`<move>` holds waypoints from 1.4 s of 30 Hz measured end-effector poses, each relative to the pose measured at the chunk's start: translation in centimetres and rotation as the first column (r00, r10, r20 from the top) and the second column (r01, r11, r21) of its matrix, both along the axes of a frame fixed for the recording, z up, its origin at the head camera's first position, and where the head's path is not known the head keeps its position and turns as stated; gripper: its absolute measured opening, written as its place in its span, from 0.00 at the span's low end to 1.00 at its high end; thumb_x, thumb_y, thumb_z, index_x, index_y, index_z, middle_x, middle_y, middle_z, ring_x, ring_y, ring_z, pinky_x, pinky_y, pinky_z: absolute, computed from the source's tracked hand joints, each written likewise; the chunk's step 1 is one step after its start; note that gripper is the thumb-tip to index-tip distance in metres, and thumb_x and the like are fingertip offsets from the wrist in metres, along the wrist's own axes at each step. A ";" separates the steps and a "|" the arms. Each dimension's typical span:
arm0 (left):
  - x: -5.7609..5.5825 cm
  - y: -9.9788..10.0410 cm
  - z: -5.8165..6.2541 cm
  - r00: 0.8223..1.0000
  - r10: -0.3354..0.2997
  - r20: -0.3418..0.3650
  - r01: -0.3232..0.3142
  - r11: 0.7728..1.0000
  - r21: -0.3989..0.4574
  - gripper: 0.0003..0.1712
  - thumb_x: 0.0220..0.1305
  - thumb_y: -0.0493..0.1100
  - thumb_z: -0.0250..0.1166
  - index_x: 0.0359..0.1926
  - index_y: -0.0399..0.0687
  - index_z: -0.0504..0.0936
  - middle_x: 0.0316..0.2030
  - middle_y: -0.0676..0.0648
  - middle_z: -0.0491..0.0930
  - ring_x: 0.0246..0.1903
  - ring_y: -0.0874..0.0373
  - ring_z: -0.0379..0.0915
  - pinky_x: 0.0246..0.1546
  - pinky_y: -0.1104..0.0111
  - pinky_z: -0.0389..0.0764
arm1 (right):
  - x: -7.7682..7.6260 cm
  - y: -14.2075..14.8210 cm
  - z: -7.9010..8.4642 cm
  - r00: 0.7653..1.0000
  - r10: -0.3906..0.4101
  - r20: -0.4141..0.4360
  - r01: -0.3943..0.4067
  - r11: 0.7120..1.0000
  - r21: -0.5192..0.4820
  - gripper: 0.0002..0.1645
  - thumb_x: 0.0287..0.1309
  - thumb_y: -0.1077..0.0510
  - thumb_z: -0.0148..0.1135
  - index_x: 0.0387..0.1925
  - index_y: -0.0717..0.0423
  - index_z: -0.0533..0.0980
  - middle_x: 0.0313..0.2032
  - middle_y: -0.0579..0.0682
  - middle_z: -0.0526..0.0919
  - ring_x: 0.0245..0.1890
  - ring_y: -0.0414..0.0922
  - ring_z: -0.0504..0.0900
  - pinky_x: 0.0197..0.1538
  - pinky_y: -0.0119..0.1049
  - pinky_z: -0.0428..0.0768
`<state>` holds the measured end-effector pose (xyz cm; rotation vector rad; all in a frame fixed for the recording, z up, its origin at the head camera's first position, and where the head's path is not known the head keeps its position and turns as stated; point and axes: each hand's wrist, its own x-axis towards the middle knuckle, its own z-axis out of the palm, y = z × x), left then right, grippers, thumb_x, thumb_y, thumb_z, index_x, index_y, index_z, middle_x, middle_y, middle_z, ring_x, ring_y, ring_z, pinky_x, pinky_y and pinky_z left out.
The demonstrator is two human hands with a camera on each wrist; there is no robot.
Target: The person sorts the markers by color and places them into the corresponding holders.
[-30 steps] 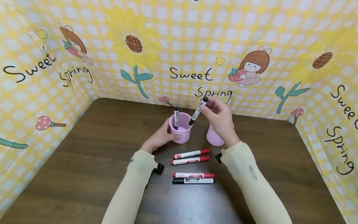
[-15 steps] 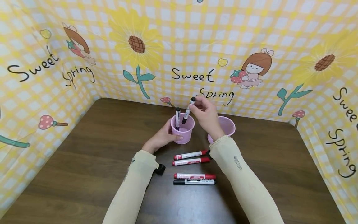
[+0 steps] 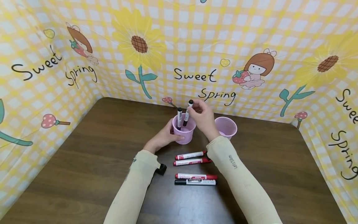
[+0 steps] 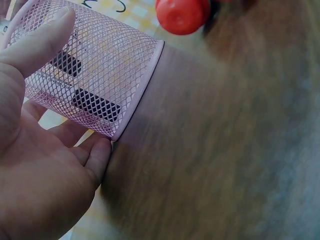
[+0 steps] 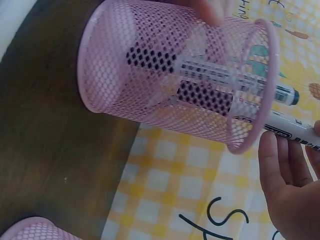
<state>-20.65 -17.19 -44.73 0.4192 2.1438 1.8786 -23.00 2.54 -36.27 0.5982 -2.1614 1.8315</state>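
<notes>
Pink mesh forms the round cup (image 3: 189,135), gripped at nine o'clock by the left hand (image 3: 162,137) in the head view; one white-barrelled marker (image 3: 179,118) stands inside, and the right hand (image 3: 205,117) pinches a second marker (image 3: 186,116), lower end within the rim. Another pink cup (image 3: 226,126) stands toward three o'clock; smooth, cylindrical red markers (image 3: 188,162) lie toward six on the wood-grained table (image 3: 98,161). In the left wrist view, dark marker ends show through the lattice. In the right wrist view, the pinched marker juts past the rim.
</notes>
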 end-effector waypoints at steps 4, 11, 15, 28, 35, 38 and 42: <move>0.1 0.0 0.0 1.000 -0.002 0.003 0.002 1.000 -0.009 0.56 0.60 0.36 0.74 0.79 0.53 0.48 0.71 0.43 0.60 0.67 0.45 0.59 0.68 0.49 0.60 | -0.1 -0.1 -0.4 1.000 -0.016 0.018 0.016 1.000 0.018 0.13 0.61 0.64 0.67 0.47 0.64 0.81 0.37 0.58 0.84 0.36 0.46 0.81 0.43 0.32 0.78; 0.2 -0.1 0.1 1.000 0.007 0.003 -0.007 1.000 -0.025 0.55 0.60 0.36 0.73 0.79 0.52 0.47 0.71 0.43 0.60 0.67 0.46 0.59 0.68 0.50 0.61 | -0.5 -0.5 -1.2 1.000 -0.003 -0.008 0.003 0.999 0.035 0.12 0.60 0.67 0.68 0.46 0.66 0.81 0.37 0.60 0.83 0.37 0.48 0.81 0.44 0.33 0.78; 0.3 0.0 0.2 1.000 0.013 0.003 -0.013 1.000 -0.019 0.55 0.60 0.35 0.73 0.79 0.51 0.47 0.72 0.43 0.60 0.67 0.47 0.59 0.68 0.51 0.61 | -0.4 -0.6 -1.5 1.000 -0.009 0.016 0.008 0.998 0.061 0.13 0.59 0.67 0.69 0.46 0.65 0.81 0.36 0.58 0.84 0.36 0.48 0.81 0.43 0.34 0.79; 0.2 0.0 0.2 1.000 0.016 0.002 -0.016 1.000 -0.021 0.56 0.60 0.35 0.73 0.79 0.51 0.47 0.72 0.43 0.59 0.68 0.48 0.59 0.68 0.52 0.61 | -0.2 -0.8 -2.3 0.994 -0.042 0.096 0.030 0.991 0.130 0.13 0.59 0.62 0.70 0.46 0.61 0.82 0.40 0.55 0.86 0.42 0.50 0.84 0.51 0.42 0.80; 0.4 0.1 0.8 1.000 0.010 0.018 -0.010 1.000 -0.016 0.55 0.60 0.35 0.73 0.78 0.50 0.48 0.72 0.42 0.59 0.68 0.47 0.58 0.69 0.52 0.60 | -0.2 -0.9 -2.6 0.993 -0.034 0.109 0.018 0.989 0.149 0.14 0.60 0.62 0.70 0.47 0.61 0.82 0.40 0.54 0.86 0.42 0.48 0.84 0.50 0.39 0.81; 0.2 0.1 0.3 1.000 0.009 0.013 -0.009 1.000 -0.018 0.54 0.60 0.36 0.74 0.78 0.51 0.49 0.71 0.44 0.60 0.68 0.48 0.59 0.68 0.53 0.61 | -0.1 -0.9 -2.6 0.993 -0.038 0.115 0.021 0.989 0.146 0.15 0.60 0.62 0.70 0.48 0.61 0.82 0.41 0.55 0.86 0.42 0.48 0.84 0.51 0.39 0.81; 0.2 0.0 0.2 1.000 0.008 0.017 -0.008 1.000 -0.013 0.54 0.61 0.37 0.73 0.78 0.51 0.49 0.71 0.43 0.60 0.68 0.47 0.59 0.69 0.52 0.60 | -0.1 -0.9 -2.6 0.992 -0.047 0.120 0.028 0.988 0.151 0.15 0.60 0.61 0.70 0.47 0.61 0.82 0.40 0.54 0.86 0.42 0.48 0.84 0.51 0.40 0.81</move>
